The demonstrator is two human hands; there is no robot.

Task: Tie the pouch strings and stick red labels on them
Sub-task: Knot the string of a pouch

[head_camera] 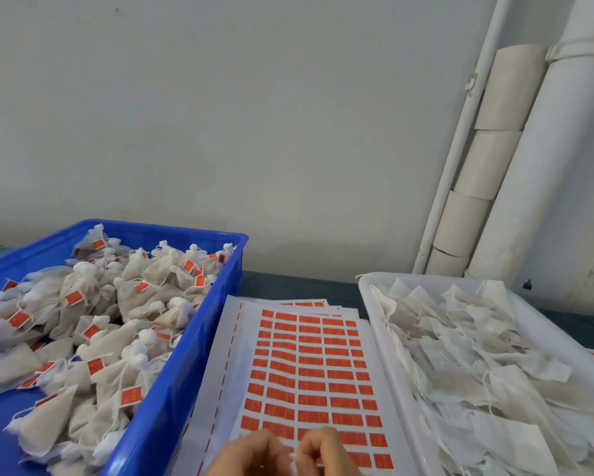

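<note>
A blue bin (171,389) is seen on the left, and it is filled with tied pouches (93,324) that already have small red labels on them. A white tray (374,304) is seen on the right, and flat untied pouches (467,359) with loose strings are piled in it. Between the two, a label sheet (309,365) with rows of red stickers is laid on the table, with more sheets under it. At the near edge, two hands are held close together over the sheet. The left hand (250,455) is curled, with its fingertips brought to meet those of the right hand (323,448), which is curled too. Something small and white seems to be pinched between them, maybe a string, but it cannot be told for sure, since most of both hands is cut off by the picture's edge. The pouches are likely to be soft and light, made of thin cloth that can be squashed with ease. The strings are thin and floppy, so they are best taken near the pouch neck with the fingertips. The stickers are tiny and thin, and they may curl or stick to skin, so a sticker is best lifted by one corner.
</note>
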